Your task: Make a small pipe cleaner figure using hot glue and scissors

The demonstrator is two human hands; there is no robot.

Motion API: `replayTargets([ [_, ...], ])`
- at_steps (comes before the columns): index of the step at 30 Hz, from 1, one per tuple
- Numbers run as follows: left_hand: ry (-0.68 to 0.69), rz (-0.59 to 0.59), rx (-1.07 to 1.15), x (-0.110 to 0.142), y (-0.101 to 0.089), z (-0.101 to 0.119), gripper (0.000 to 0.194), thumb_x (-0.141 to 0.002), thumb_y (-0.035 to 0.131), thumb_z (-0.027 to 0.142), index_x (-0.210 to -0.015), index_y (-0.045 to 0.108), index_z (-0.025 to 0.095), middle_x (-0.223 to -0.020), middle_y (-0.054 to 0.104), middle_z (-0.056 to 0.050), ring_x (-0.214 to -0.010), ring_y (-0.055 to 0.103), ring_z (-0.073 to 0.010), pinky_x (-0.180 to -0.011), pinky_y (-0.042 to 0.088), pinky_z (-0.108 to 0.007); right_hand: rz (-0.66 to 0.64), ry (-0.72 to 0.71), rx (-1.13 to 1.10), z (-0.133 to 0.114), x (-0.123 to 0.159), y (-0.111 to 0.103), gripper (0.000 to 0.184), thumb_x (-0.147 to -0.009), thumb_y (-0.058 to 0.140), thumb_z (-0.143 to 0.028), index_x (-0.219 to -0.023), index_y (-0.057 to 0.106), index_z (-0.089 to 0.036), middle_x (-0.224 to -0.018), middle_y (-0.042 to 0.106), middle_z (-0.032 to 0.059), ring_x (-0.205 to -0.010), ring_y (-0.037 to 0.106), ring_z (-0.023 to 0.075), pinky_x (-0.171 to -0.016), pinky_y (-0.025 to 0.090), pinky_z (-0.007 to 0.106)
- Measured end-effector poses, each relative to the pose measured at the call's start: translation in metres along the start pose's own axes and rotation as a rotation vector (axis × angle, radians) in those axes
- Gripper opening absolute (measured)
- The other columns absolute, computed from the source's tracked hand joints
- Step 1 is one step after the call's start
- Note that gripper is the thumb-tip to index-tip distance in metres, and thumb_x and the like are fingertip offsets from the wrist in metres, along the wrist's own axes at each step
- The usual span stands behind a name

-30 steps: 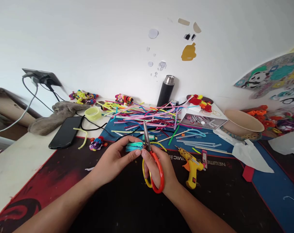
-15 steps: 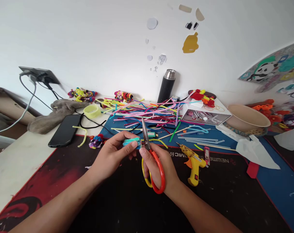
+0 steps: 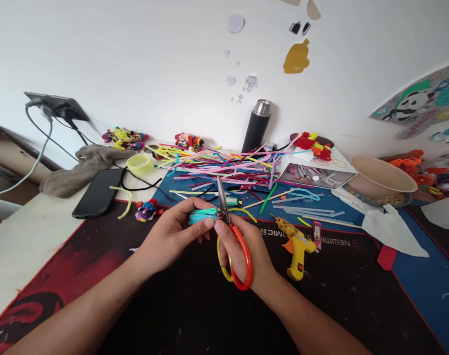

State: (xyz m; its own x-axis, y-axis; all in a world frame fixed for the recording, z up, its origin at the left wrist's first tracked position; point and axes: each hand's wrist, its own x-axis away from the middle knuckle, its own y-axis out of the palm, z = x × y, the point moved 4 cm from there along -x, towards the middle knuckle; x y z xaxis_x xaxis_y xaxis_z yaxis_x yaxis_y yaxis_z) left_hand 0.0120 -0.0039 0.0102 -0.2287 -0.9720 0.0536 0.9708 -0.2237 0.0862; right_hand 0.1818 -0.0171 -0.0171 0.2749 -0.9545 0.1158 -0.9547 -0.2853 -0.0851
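Between the thumb and fingers of my left hand (image 3: 176, 234) is a small turquoise bundle of folded pipe cleaners (image 3: 203, 215). My right hand (image 3: 248, 249) is wrapped round a pair of scissors (image 3: 243, 254) with one red and one yellow handle loop. The blades point up and away from me, close beside the right end of the bundle. Whether they touch it I cannot tell. My right thumb tip is near the bundle's right end, almost meeting my left thumb.
Many loose pipe cleaners (image 3: 224, 170) lie in a heap at the back. A yellow glue gun (image 3: 296, 246) rests to the right. Left are a phone (image 3: 96, 194) and a tape roll (image 3: 140, 165). A black flask (image 3: 257, 127) and a beige bowl (image 3: 383, 175) stand behind.
The view has tilted down slightly and shifted a little. My left hand has turned the turquoise bundle slightly, so more of its strands show. The scissors stay in nearly the same place.
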Motion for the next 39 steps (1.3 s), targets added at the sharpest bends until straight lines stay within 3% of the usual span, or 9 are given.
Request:
replayTargets([
  [2,0.004,0.079,0.046,-0.004,-0.010,-0.002,0.033,-0.088,0.089,0.041,-0.107,0.074,0.018,-0.076,0.069,-0.001,-0.066,0.061,-0.0152,-0.060,0.052,-0.025,-0.003,0.003,0.000,0.000,0.000,0.000,0.052,-0.100,0.063,-0.073,-0.092,0.067,-0.022,-0.053,0.058,-0.0053,-0.042,0.057,0.0131,-0.046,0.044,0.023],
  [6,0.166,0.382,0.254,-0.011,-0.039,0.006,0.030,-0.081,0.094,0.036,-0.095,0.074,0.019,-0.074,0.066,0.000,-0.063,0.059,-0.0124,-0.054,0.046,-0.021,-0.032,0.012,0.029,0.001,0.002,0.001,0.050,-0.103,0.059,-0.070,-0.106,0.073,-0.022,-0.053,0.057,-0.0061,-0.042,0.058,0.0137,-0.046,0.044,0.023],
  [9,0.244,0.443,0.338,-0.014,-0.046,0.018,0.038,-0.068,0.102,0.038,-0.085,0.073,0.019,-0.071,0.065,0.002,-0.058,0.057,-0.0102,-0.051,0.043,-0.019,-0.082,-0.025,0.222,-0.001,0.004,0.003,0.041,-0.103,0.063,-0.062,-0.106,0.075,-0.023,-0.060,0.064,-0.0035,-0.046,0.060,0.0143,-0.051,0.045,0.025],
  [14,0.257,0.457,0.352,-0.016,-0.047,0.026,0.047,-0.061,0.104,0.047,-0.080,0.072,0.019,-0.070,0.066,0.001,-0.056,0.058,-0.0108,-0.048,0.041,-0.020,-0.140,-0.154,0.513,-0.003,0.006,0.016,0.039,-0.096,0.074,-0.058,-0.110,0.079,-0.022,-0.065,0.067,-0.0012,-0.053,0.057,0.0154,-0.058,0.041,0.028],
  [17,0.278,0.478,0.378,-0.017,-0.055,0.021,0.046,-0.064,0.103,0.047,-0.084,0.073,0.018,-0.070,0.065,0.002,-0.057,0.058,-0.0103,-0.050,0.043,-0.020,-0.177,-0.109,0.526,0.000,0.004,0.025,0.044,-0.096,0.075,-0.061,-0.113,0.079,-0.021,-0.063,0.064,-0.0032,-0.051,0.052,0.0137,-0.054,0.035,0.027],
  [20,0.317,0.483,0.432,-0.018,-0.065,0.021,0.042,-0.069,0.101,0.043,-0.090,0.074,0.018,-0.075,0.067,0.001,-0.060,0.060,-0.0106,-0.054,0.047,-0.021,-0.188,-0.032,0.596,-0.001,0.003,0.032,0.043,-0.094,0.078,-0.061,-0.113,0.080,-0.022,-0.068,0.068,-0.0023,-0.056,0.055,0.0141,-0.056,0.034,0.027],
  [25,0.395,0.500,0.500,-0.011,-0.070,0.036,0.043,-0.065,0.102,0.043,-0.086,0.074,0.019,-0.073,0.066,0.002,-0.058,0.061,-0.0109,-0.053,0.047,-0.021,-0.212,0.020,0.882,-0.016,0.005,0.046,0.045,-0.096,0.077,-0.063,-0.116,0.080,-0.023,-0.084,0.081,0.0046,-0.075,0.072,0.0224,-0.064,0.039,0.030],
  [30,0.289,0.416,0.505,-0.009,-0.060,0.037,0.046,-0.062,0.103,0.048,-0.082,0.074,0.019,-0.070,0.066,0.001,-0.058,0.060,-0.0109,-0.052,0.044,-0.020,-0.326,-0.002,1.175,-0.030,0.008,0.061,0.050,-0.099,0.071,-0.066,-0.123,0.078,-0.023,-0.101,0.086,0.0108,-0.095,0.081,0.0327,-0.073,0.047,0.035],
  [39,0.238,0.278,0.486,-0.014,-0.051,0.023,0.040,-0.074,0.098,0.046,-0.090,0.073,0.019,-0.071,0.066,0.002,-0.061,0.061,-0.0123,-0.054,0.044,-0.022,-0.339,-0.085,1.327,-0.040,0.003,0.065,0.040,-0.105,0.067,-0.055,-0.119,0.076,-0.019,-0.104,0.085,0.0122,-0.097,0.082,0.0330,-0.078,0.055,0.038],
])
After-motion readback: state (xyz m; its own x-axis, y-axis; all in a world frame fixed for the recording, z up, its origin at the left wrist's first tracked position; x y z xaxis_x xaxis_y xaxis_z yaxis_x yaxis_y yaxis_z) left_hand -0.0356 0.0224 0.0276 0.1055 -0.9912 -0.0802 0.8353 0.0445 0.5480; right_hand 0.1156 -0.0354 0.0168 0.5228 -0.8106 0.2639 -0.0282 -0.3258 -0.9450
